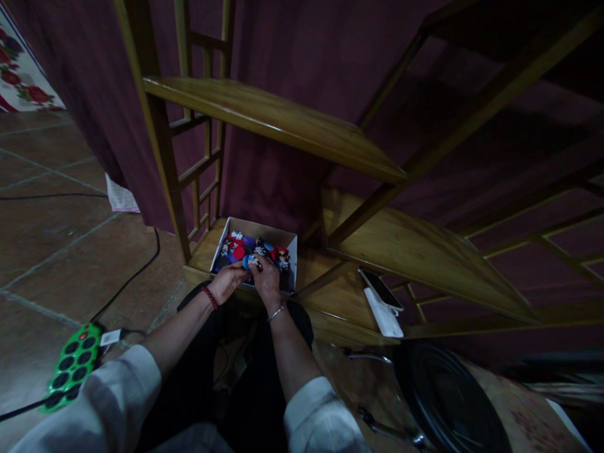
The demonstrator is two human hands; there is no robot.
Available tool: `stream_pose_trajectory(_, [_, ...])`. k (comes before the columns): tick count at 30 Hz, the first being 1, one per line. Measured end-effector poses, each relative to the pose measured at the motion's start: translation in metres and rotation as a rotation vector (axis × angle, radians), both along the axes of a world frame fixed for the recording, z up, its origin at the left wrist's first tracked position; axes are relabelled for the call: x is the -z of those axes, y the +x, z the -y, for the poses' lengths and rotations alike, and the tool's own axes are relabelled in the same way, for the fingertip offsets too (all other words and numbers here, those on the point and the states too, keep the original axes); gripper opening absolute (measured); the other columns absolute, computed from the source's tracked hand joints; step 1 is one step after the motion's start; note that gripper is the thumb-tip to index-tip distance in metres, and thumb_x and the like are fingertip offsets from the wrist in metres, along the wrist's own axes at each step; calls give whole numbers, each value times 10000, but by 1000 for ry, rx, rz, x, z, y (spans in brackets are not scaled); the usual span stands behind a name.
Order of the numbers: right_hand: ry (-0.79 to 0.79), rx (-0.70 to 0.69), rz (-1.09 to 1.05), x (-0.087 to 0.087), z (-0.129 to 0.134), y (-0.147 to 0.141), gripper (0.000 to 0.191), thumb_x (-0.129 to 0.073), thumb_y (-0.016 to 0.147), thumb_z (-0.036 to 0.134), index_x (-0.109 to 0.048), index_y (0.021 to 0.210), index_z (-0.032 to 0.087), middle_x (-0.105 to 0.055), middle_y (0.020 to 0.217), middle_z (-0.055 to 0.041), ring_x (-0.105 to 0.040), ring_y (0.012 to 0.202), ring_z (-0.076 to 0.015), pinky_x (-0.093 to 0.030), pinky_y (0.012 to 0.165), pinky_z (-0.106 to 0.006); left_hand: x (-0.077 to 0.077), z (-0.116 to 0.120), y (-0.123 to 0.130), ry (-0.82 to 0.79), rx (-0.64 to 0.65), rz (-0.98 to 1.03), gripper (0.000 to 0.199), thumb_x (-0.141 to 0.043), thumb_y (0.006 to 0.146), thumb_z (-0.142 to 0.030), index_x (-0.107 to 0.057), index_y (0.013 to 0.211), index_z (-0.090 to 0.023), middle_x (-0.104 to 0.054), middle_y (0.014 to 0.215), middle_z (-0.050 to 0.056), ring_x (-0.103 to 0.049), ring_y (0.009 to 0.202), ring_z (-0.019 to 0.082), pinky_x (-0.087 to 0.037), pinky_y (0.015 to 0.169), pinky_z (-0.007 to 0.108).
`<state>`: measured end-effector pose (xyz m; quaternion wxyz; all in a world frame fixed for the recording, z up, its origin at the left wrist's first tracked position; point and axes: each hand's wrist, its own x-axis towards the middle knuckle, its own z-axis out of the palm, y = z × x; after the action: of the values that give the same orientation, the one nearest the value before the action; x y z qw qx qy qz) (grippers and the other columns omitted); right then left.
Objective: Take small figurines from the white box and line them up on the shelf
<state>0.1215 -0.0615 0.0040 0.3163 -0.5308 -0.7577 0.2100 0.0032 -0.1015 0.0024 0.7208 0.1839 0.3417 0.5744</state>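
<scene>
A white cardboard box [293, 264] sits on the low wooden shelf, holding several small colourful figures [283, 255] in red, blue, purple, black and white. Over the box's near edge, both hands meet around a small blue-based figure [251, 261] with white and dark parts. My right hand [268, 280] grips it from the right, fingers bent over it. From the left, the fingers of my left hand [227, 281] close on its other side. The dim light hides the figure's finer details.
Wooden shelf boards [278, 119] jut out above the box. A phone [381, 289] and a white object [383, 316] lie to its right. A green power strip [73, 365] with cords is on the floor at left; a black round stool [448, 396] stands at right.
</scene>
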Motion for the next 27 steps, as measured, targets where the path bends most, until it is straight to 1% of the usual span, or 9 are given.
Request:
stream_pose_trajectory(3, [-4,11,-1,0,1,0,295,-496,768,249,-588,1046,216,-609,986,-63,-555,898,-173,-419,810,-274,-1,0,1,-3,-6,-13,271,-550,606,20,-644,831,-100,-670,841,63,-610,837,152,-434,843,255])
stream_pose_trajectory(8, [1,33,8,1,2,0,293,-498,767,262,-587,1043,218,-615,992,-61,-551,921,-174,-414,820,-274,1,0,1,4,-6,-14,280,-554,599,19,-644,838,-96,-669,849,67,-611,831,147,-432,840,246])
stream_pose_trajectory(11, [-5,53,9,3,1,0,292,-507,761,271,-594,1033,208,-620,985,-72,-562,897,-181,-421,807,-281,3,0,1,3,-7,-5,268,-560,607,15,-644,836,-98,-668,853,69,-611,836,152,-436,846,254])
stream_pose_trajectory(16, [-24,55,-31,1,1,4,287,-518,750,281,-603,1009,191,-630,981,-73,-571,877,-173,-428,794,-276,-1,0,0,-73,-42,11,142,-549,671,-34,-628,770,-98,-668,808,83,-620,809,164,-475,810,283])
stream_pose_trajectory(19, [-78,64,-46,-4,6,8,301,-529,737,298,-602,1008,189,-650,901,-53,-585,786,-157,-445,733,-257,-4,1,1,-99,-63,13,79,-539,711,-73,-611,723,-103,-664,762,78,-622,781,155,-491,790,286])
stream_pose_trajectory(21, [-122,69,-61,-8,9,10,313,-537,727,312,-604,1006,188,-655,832,-38,-586,727,-148,-452,687,-244,-5,2,2,-102,-86,14,75,-534,729,-84,-599,698,-105,-660,731,74,-622,754,148,-498,779,295])
stream_pose_trajectory(27, [-201,70,-135,-14,16,10,325,-551,702,359,-610,975,193,-651,763,-13,-582,666,-140,-459,637,-240,-7,6,0,-135,-148,14,65,-554,730,-80,-581,675,-103,-640,654,50,-610,647,126,-510,738,320])
